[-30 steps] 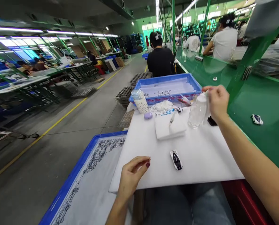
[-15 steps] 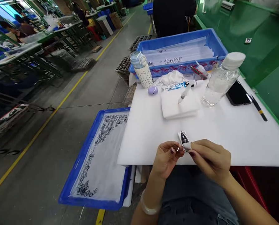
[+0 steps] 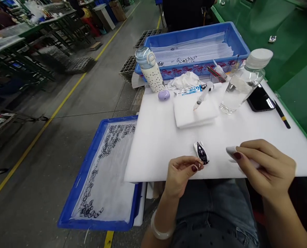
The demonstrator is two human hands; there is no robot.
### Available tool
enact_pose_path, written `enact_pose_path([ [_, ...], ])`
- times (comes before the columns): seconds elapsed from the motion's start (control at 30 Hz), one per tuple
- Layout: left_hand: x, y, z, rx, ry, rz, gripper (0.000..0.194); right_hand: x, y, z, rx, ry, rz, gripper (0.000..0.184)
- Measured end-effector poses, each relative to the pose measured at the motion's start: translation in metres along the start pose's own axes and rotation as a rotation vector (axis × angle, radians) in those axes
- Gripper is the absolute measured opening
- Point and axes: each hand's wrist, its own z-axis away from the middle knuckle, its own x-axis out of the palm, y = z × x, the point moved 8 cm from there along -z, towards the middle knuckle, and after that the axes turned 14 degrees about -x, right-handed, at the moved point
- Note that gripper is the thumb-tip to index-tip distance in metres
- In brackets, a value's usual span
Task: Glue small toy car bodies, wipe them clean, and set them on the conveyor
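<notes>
Two bare hands are held near the front edge of a white tabletop (image 3: 153, 144), each with thumb and fingers pinched together. The left hand (image 3: 179, 174), with a pale bangle (image 3: 160, 231) at its wrist, grips a small shiny piece (image 3: 198, 164) between thumb and forefinger; its exact form is too small to make out. Just beyond those fingertips a black-and-white toy car (image 3: 201, 152) lies on the tabletop; whether they touch it, I cannot tell. The right hand (image 3: 269, 168), well apart to the right of the car, has a whitish scrap (image 3: 231, 151) closed between thumb and fingers, its material unclear. Farther back, a slim dropper (image 3: 202, 98) slants over a folded white pad (image 3: 193, 113), with a lettered tube (image 3: 188, 90) along the pad's far side. A purple case (image 3: 164, 95) sits beside a dotted tumbler (image 3: 153, 76) on the left; on the right are a clear white-capped bottle (image 3: 233, 94), a black phone (image 3: 262, 99) and a dark pen-like tool (image 3: 282, 116). To the left, below tabletop height, a blue tray (image 3: 96, 224) holds many thin black rings (image 3: 88, 210) on white lining.
</notes>
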Motion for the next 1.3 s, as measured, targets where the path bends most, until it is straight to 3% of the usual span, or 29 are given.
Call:
enact_pose_path([
  [0.1,-0.008,0.015,0.008,0.177,0.180,-0.356,0.020,0.015,0.011,0.012,0.117,-0.004,-0.096,0.019],
  [0.2,0.000,0.029,0.017,0.410,0.376,-0.777,0.011,0.037,0.019,0.023,0.205,-0.082,-0.120,0.011],
  [0.3,0.022,0.031,0.024,0.625,0.418,-1.029,0.012,0.051,0.022,0.029,0.213,-0.143,-0.114,0.011],
  [0.4,0.034,0.027,0.024,0.731,0.417,-1.124,0.013,0.056,0.023,0.030,0.205,-0.169,-0.085,0.011],
  [0.63,0.023,0.023,0.014,0.589,0.444,-1.095,0.018,0.068,0.030,0.032,0.261,-0.334,-0.035,0.012],
  [0.9,0.016,0.022,0.010,0.479,0.420,-1.071,0.030,0.070,0.032,0.032,0.304,-0.359,-0.052,0.014],
  [1.17,0.016,0.023,0.008,0.481,0.418,-1.099,0.028,0.073,0.032,0.036,0.290,-0.363,0.039,0.017],
  [1.23,0.017,0.027,0.004,0.461,0.356,-1.159,0.035,0.071,0.033,0.037,0.301,-0.346,0.013,0.016],
  [1.3,0.025,0.027,-0.002,0.431,0.179,-1.268,0.051,0.067,0.034,0.038,0.324,-0.308,-0.063,0.015],
])
